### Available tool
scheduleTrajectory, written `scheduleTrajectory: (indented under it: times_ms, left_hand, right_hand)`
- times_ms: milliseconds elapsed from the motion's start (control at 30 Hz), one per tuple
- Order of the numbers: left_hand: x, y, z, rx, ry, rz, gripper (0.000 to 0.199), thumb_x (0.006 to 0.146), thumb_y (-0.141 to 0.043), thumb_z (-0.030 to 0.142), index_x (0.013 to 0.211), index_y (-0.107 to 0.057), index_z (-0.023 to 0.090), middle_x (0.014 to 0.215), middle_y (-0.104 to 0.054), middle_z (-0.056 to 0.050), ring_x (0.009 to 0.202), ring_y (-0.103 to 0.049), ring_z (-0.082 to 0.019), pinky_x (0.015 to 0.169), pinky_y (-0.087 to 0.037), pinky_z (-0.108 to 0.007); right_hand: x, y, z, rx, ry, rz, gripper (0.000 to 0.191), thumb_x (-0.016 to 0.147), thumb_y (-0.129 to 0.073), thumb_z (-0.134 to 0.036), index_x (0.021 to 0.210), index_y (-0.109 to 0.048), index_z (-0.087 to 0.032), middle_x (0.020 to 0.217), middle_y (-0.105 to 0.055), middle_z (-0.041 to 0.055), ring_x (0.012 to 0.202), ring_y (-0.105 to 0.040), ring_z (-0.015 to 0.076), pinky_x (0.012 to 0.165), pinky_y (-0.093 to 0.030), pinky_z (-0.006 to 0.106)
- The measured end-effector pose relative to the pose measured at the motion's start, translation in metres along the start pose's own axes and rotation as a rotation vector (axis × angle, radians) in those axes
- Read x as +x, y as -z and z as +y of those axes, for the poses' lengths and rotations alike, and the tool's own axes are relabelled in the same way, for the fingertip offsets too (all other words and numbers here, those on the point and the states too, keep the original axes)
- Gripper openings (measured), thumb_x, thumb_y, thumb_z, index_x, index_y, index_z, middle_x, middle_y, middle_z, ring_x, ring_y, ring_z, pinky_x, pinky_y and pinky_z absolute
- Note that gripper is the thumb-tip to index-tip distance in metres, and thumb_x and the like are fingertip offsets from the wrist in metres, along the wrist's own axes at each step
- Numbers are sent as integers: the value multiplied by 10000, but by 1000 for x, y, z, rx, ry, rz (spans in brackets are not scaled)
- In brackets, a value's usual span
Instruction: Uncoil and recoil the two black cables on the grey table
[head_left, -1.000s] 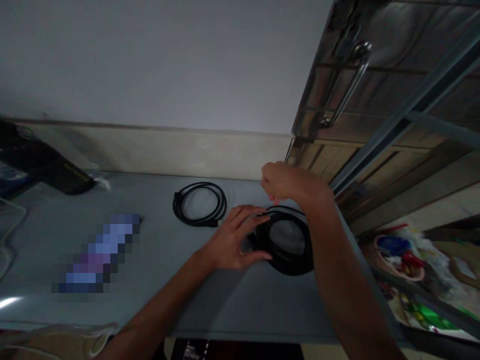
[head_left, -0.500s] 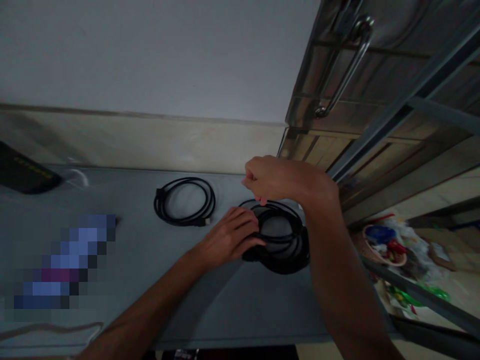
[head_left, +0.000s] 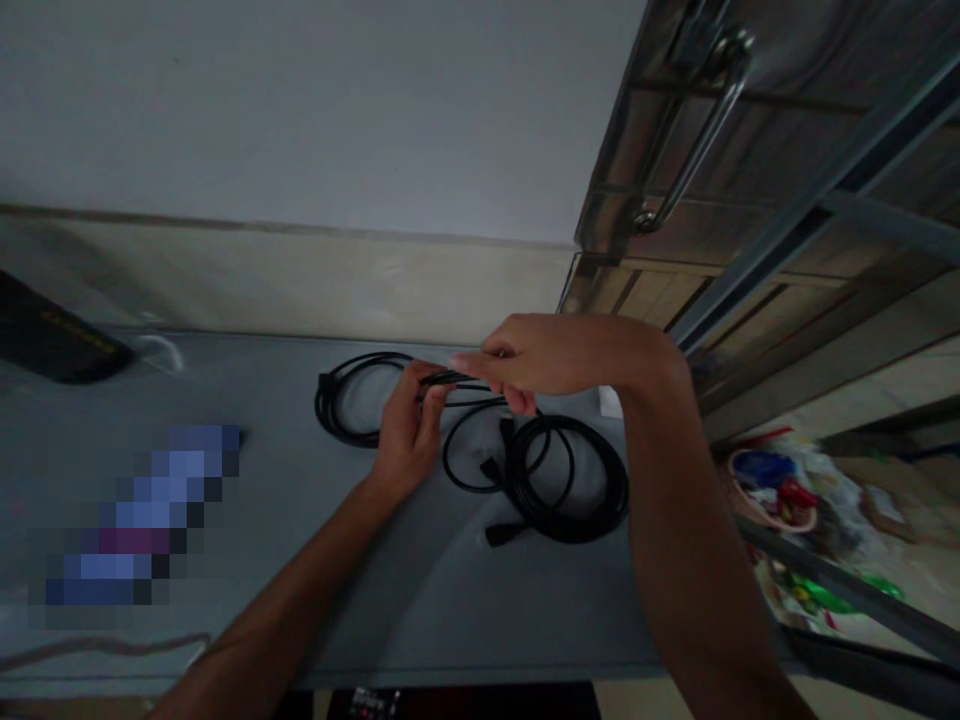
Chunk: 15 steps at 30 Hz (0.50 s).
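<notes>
A black cable (head_left: pixel 472 387) runs between my two hands above the grey tabletop. My left hand (head_left: pixel 409 425) is closed on its looped strands, thumb against fingers. My right hand (head_left: pixel 517 360) is bent over from the right, its fingers pinching the same strands. Part of this cable hangs in a loose loop beneath the hands. Just below lies a thicker coil of black cable (head_left: pixel 581 535), its dark connector (head_left: pixel 506 534) pointing left. Another coiled black cable (head_left: pixel 324 415) rests behind my left hand, partly hidden by it.
At the left are a black cylindrical object (head_left: pixel 60 340) and a blurred-out blue item (head_left: pixel 157 510). A pale wall (head_left: pixel 300 280) borders the table's back. To the right stand a metal frame (head_left: pixel 787 245), a door handle (head_left: pixel 694 150) and a basket (head_left: pixel 772 515) on the floor.
My left hand has lifted off the coil on the right and moved left and up, with cable strands in it. My right hand has lowered its fingers onto those strands. The thicker coil is uncovered.
</notes>
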<state>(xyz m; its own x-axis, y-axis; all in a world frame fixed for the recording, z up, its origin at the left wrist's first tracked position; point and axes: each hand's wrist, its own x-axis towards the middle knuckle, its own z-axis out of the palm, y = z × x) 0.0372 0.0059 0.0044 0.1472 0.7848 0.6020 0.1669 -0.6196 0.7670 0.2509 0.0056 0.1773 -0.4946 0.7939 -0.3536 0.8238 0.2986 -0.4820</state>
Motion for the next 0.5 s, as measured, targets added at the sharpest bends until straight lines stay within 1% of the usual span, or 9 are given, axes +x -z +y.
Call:
scheduleTrajectory:
  times_ms: [100, 167, 267, 333, 433, 500]
  left_hand:
    - [0, -1, -3, 20, 11, 61, 311, 1169, -515, 526, 1132, -682, 267, 1049, -723, -53, 974, -680, -237, 907, -542, -394]
    - [1, -2, -5, -30, 72, 84, 339, 1167, -513, 553, 1116, -670, 258, 1051, -712, -47, 991, -692, -225, 943, -558, -389]
    - [5, -5, -8, -236, 206, 92, 400, 1146, -518, 627, 1128, -669, 258, 1112, -714, -59, 1064, -723, -227, 966, -610, -398]
    - [9, -6, -10, -363, 290, 81, 432, 1123, -542, 667, 1178, -679, 261, 1158, -739, -79, 1122, -741, -244, 963, -640, -416]
    - [11, -5, -11, -438, 396, 4, 467, 1088, -625, 665, 1287, -685, 247, 1170, -803, -105, 1150, -779, -280, 981, -652, -459]
    - [11, -3, -8, -465, 454, -87, 491, 1067, -681, 638, 1333, -698, 225, 1160, -835, -120, 1144, -799, -299, 1004, -645, -481]
  right_hand:
    - [-3, 2, 0, -2, 99, 48, 651, 1174, -511, -645, 743, -679, -188, 674, -688, 14, 600, -575, 129, 603, -356, 308]
    - [-2, 2, -2, -8, 140, 140, 570, 1184, -545, -567, 772, -660, -189, 677, -644, -6, 619, -538, 123, 603, -314, 315]
    - [2, 2, -8, -21, 200, 390, 518, 1196, -570, -461, 753, -595, -194, 696, -583, -18, 663, -498, 124, 628, -291, 324]
    - [3, 3, -11, 4, 224, 588, 544, 1201, -575, -442, 715, -516, -207, 686, -534, -26, 671, -462, 125, 642, -294, 323]
    - [2, 8, -14, 153, 220, 869, 561, 1210, -552, -467, 710, -449, -235, 659, -474, -42, 643, -435, 127, 621, -317, 313]
    - [1, 12, -12, 294, 226, 1046, 538, 1199, -567, -499, 738, -441, -252, 653, -453, -53, 604, -433, 128, 575, -328, 302]
